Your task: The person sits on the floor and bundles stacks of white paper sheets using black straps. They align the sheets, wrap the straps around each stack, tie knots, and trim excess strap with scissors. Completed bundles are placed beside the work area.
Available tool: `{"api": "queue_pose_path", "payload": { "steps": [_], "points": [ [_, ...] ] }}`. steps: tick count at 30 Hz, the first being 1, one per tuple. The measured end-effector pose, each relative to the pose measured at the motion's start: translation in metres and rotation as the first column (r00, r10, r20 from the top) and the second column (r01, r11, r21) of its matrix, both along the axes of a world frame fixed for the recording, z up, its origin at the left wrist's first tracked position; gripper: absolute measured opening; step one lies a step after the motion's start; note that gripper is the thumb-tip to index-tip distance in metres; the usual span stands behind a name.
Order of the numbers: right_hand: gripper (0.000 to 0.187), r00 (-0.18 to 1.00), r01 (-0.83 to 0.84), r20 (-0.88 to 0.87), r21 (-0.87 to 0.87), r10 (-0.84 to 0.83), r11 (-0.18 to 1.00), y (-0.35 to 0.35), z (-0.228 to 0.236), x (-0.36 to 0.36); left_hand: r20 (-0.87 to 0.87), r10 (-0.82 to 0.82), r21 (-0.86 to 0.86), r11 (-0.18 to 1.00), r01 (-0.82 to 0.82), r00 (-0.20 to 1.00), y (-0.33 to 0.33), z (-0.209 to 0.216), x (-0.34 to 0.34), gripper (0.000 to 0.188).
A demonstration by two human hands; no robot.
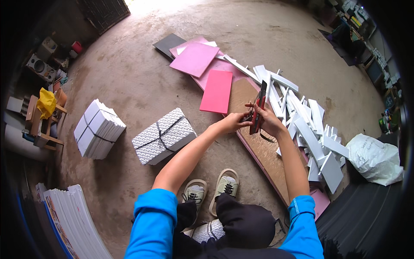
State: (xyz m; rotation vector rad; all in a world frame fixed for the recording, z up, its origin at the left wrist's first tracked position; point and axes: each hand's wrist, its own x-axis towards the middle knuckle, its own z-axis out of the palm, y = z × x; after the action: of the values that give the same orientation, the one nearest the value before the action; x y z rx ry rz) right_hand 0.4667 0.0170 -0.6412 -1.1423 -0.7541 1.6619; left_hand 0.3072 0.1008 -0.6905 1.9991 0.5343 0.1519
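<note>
Above the brown board (246,108), both of my hands meet at a flat, long red-and-black object (257,115). It stands nearly edge-on, so its exact kind does not show. My right hand (268,120) is wrapped round its right side, and a thin dark loop hangs below. From the other side my left hand (235,122) closes its fingers against it, near small dark parts that are hard to make out. A bright pink sheet (216,91) lies just beyond my left hand, and a paler pink sheet (195,59) rests farther back.
A heap of white strips (297,110) lies to the right, with a white sack (373,159) beside it. On the left sit a patterned tied bundle (166,134) and a tied white stack (97,127). Upright white sheets (75,216) fill the lower left. Another patterned bundle (209,232) is between my legs.
</note>
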Motion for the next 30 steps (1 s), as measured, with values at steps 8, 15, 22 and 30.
{"api": "queue_pose_path", "payload": {
  "steps": [8, 15, 22, 30],
  "points": [
    [0.05, 0.853, 0.139, 0.522, -0.276, 0.027, 0.951, 0.023, -0.05, 0.071, -0.029, -0.144, 0.377, 0.915, 0.144, 0.989, 0.033, -0.057, 0.026, 0.034],
    [0.036, 0.205, 0.21, 0.96, -0.235, 0.192, 0.949, 0.015, -0.163, 0.109, 0.097, 0.282, 0.376, 0.877, -0.298, 0.954, 0.084, -0.096, -0.007, 0.015],
    [0.07, 0.069, 0.236, 0.923, 0.354, -0.379, 0.905, 0.022, -0.153, 0.063, 0.135, 0.162, 0.37, 0.907, -0.202, 0.977, 0.073, -0.059, -0.001, 0.016],
    [0.053, 0.934, 0.031, 0.35, 0.112, -0.069, 0.993, -0.017, -0.045, 0.035, 0.115, -0.195, 0.41, 0.902, 0.132, 0.974, 0.014, -0.014, 0.06, 0.021]
  ]
}}
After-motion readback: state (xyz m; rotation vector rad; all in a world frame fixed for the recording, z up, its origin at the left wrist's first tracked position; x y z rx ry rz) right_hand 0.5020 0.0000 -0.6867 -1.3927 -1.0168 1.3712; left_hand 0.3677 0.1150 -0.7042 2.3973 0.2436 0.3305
